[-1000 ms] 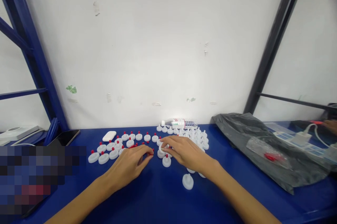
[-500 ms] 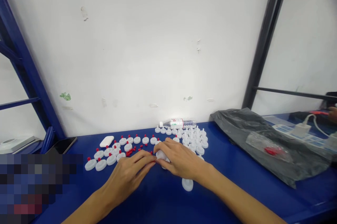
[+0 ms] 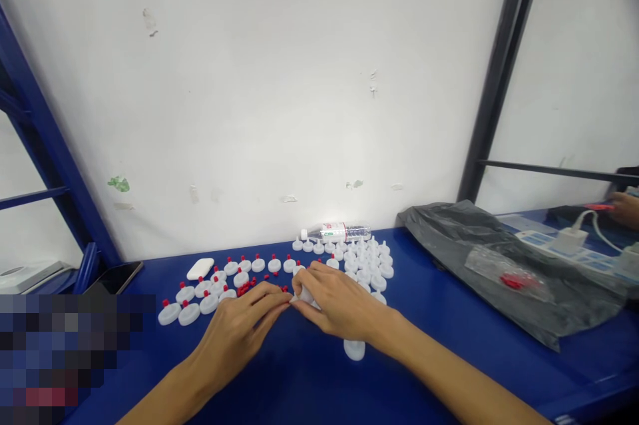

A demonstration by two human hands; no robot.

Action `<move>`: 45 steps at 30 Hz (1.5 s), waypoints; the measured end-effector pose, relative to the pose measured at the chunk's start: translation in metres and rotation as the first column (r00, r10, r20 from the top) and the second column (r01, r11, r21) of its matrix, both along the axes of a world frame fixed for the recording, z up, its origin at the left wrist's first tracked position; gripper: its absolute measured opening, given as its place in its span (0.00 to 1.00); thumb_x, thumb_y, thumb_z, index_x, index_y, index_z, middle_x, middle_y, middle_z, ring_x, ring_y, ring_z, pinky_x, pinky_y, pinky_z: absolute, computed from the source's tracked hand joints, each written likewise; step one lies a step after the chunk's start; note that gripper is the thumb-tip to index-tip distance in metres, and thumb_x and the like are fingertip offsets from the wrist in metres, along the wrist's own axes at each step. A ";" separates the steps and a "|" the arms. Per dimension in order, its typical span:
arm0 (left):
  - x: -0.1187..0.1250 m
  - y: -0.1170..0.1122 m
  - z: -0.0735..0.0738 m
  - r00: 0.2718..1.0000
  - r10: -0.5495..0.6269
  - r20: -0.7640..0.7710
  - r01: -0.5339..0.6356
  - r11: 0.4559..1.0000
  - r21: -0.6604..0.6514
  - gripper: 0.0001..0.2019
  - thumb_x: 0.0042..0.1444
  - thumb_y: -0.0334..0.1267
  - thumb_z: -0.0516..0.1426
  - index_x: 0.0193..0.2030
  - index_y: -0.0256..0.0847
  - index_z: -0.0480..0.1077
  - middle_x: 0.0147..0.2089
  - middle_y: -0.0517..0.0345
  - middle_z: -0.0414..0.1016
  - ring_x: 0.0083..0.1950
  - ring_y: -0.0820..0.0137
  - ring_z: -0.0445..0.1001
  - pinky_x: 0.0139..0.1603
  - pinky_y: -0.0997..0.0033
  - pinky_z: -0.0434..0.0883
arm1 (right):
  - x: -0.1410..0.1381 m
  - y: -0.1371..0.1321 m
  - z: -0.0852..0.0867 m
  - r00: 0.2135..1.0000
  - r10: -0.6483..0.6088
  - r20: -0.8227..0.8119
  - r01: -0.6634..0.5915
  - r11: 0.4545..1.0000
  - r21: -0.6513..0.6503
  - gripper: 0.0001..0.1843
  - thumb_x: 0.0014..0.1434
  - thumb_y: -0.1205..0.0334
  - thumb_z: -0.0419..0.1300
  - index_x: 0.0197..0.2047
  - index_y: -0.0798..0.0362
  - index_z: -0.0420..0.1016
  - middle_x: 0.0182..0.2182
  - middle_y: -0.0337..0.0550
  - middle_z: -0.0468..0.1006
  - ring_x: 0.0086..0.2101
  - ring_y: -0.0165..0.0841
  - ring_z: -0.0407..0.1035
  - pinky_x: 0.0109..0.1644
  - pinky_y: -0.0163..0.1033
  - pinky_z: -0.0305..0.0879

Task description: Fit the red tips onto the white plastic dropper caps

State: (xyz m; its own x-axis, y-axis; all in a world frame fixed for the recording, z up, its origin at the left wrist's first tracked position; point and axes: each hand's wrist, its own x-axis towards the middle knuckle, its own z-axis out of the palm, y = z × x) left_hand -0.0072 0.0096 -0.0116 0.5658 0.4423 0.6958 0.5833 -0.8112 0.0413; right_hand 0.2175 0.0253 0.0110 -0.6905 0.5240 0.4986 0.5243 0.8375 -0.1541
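Observation:
My right hand is closed around a white plastic cap, held just above the blue table. The fingertips of my left hand are pinched together and meet that cap at its left side; what they pinch is too small to make out. Loose small red plugs lie just beyond my left fingers. To the left stand several white caps with red plugs. To the right lie several plain white caps. One lone white cap sits under my right wrist.
A clear water bottle lies by the wall. A white oblong item and a dark phone sit at the left. A grey plastic bag with a clear packet of red plugs covers the right. Another person's hand shows far right.
Both hands have drawn together: my right hand picked a white cap out of the pile and my left fingertips came to it. The camera tilted slightly.

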 end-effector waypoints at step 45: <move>0.002 -0.006 0.019 0.850 0.107 0.516 0.481 0.241 -0.843 0.17 0.43 0.44 0.70 0.34 0.33 0.76 0.25 0.62 0.68 0.19 0.82 0.57 0.12 0.84 0.59 | -0.012 -0.009 -0.003 0.969 0.239 -0.059 -0.220 0.948 0.228 0.08 0.69 0.59 0.57 0.49 0.48 0.74 0.42 0.35 0.82 0.53 0.28 0.67 0.65 0.44 0.52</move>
